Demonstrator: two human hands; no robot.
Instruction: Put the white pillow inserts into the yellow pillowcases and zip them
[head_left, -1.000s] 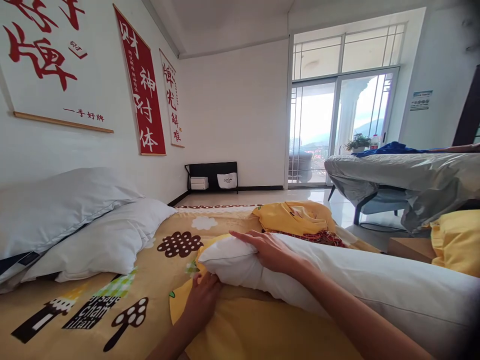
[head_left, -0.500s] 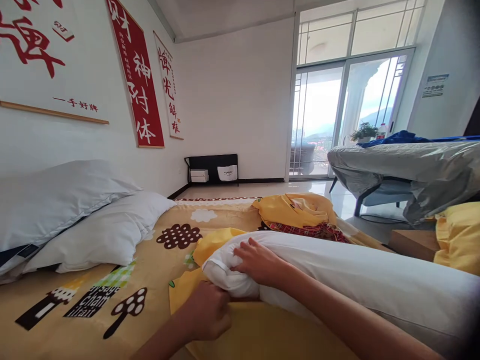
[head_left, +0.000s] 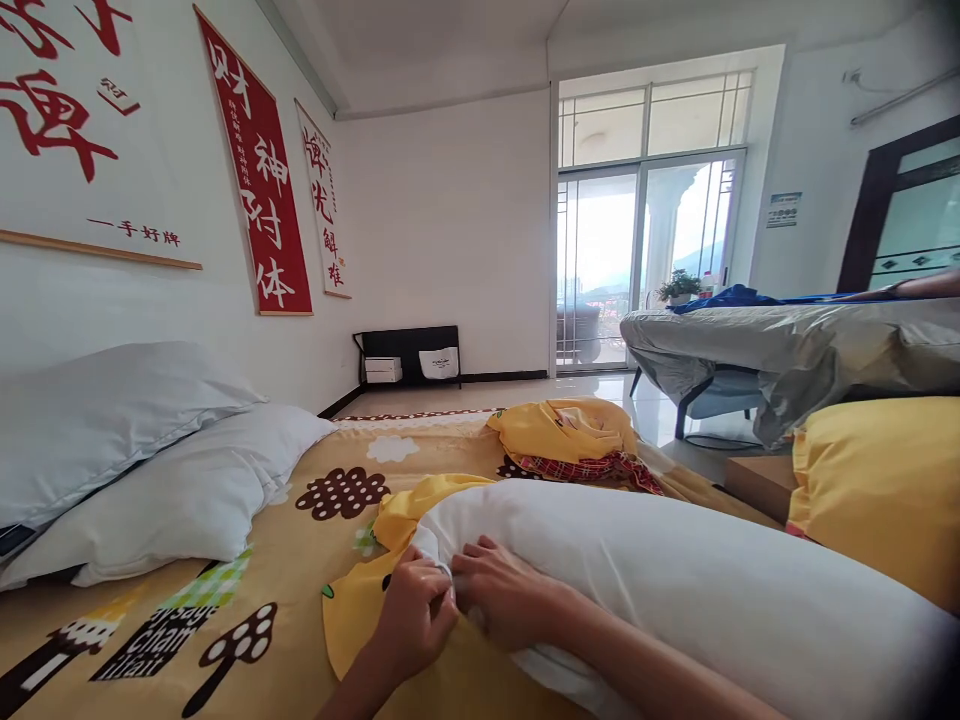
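A long, thick white pillow (head_left: 637, 560) lies across the bed, its narrow end gathered between my hands. My left hand (head_left: 416, 605) is closed, with the thumb and fingers pinching the white cloth at that end. Right beside it, my right hand (head_left: 502, 590) has its fingers curled into the same end of the pillow, knuckles up. Under and around this end lies a yellow pillowcase (head_left: 352, 610) with a small green leaf mark. Part of the pillowcase is hidden below my hands and the pillow.
Two white pillows (head_left: 172, 500) rest at the left on the patterned bedsheet (head_left: 277, 570). A crumpled yellow cloth with red plaid (head_left: 566, 430) lies farther back. At the right are a yellow pillow (head_left: 877, 470), a cardboard box (head_left: 757, 482), a plastic-covered table (head_left: 750, 330) and another person's arm (head_left: 926, 287).
My left hand has risen to the pillow's end and now pinches its cloth. My right hand has slid down beside it. The view has turned to the right, bringing a person's arm into sight.
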